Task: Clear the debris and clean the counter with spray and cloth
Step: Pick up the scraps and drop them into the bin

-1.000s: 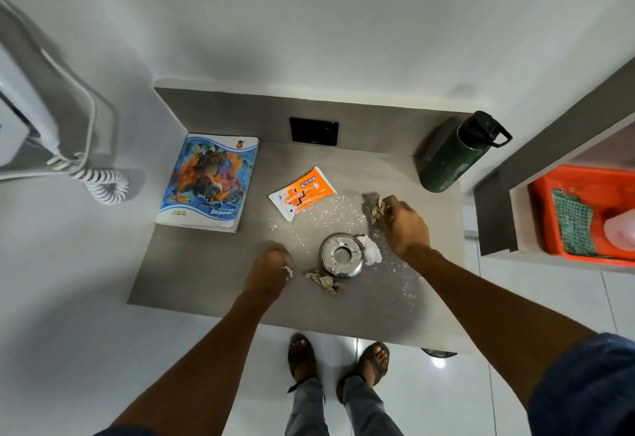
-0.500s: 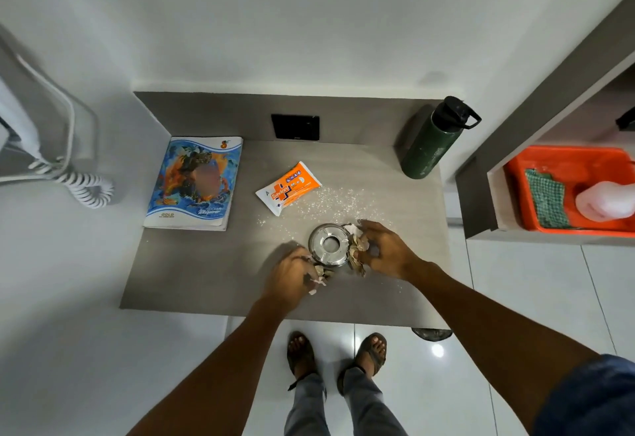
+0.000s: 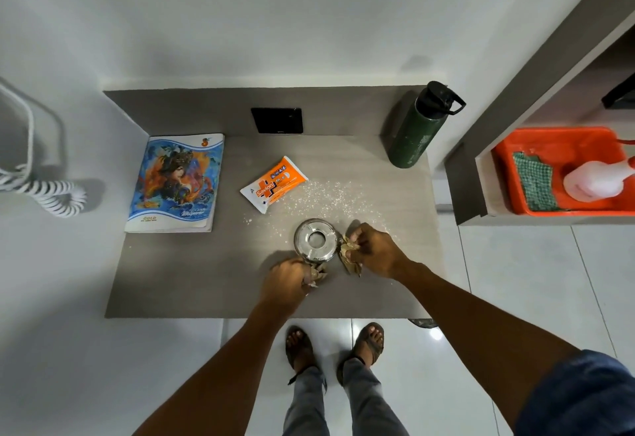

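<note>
Grey counter (image 3: 192,274) at mid-frame carries white crumbs (image 3: 326,195). Left hand (image 3: 285,281) curls round crumpled scraps (image 3: 316,275); right hand (image 3: 374,250) pinches what looks like paper (image 3: 348,257), both touching a steel tin (image 3: 314,239). Spray (image 3: 594,181) and cloth (image 3: 536,183) lie in the orange tray (image 3: 549,140), right.

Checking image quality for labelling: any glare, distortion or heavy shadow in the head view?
Head view: wide-angle bending at the edges; small glare spot on the floor tile; soft shadows beside the green bottle and left hand; right hand and counter evenly lit, sharp.
</note>
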`<move>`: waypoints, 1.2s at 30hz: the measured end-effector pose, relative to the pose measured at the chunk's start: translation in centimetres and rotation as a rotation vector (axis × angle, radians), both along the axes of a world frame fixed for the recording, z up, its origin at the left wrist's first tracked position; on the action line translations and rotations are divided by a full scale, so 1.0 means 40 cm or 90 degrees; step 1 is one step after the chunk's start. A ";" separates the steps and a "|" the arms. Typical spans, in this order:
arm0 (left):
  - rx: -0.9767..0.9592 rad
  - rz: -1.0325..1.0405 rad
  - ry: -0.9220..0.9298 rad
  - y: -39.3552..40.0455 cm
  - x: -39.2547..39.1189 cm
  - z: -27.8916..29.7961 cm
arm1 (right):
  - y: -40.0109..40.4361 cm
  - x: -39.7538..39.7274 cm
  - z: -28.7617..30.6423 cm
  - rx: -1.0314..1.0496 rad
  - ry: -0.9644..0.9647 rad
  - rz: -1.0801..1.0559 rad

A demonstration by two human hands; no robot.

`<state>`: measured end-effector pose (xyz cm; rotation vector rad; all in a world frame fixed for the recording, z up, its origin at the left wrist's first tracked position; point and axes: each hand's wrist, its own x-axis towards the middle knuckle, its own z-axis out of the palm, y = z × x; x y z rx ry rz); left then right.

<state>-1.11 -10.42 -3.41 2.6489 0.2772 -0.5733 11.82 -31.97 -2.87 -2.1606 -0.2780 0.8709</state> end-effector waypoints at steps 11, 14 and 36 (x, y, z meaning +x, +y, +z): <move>-0.213 0.144 -0.049 -0.293 0.084 0.046 | -0.181 -0.004 0.019 0.236 0.190 -0.454; -0.250 0.142 -0.053 -0.370 0.127 0.044 | -0.292 -0.010 0.010 0.271 0.161 -0.580; -0.137 -0.124 0.073 -0.925 0.374 -0.144 | -0.717 -0.124 -0.345 0.029 0.140 -0.882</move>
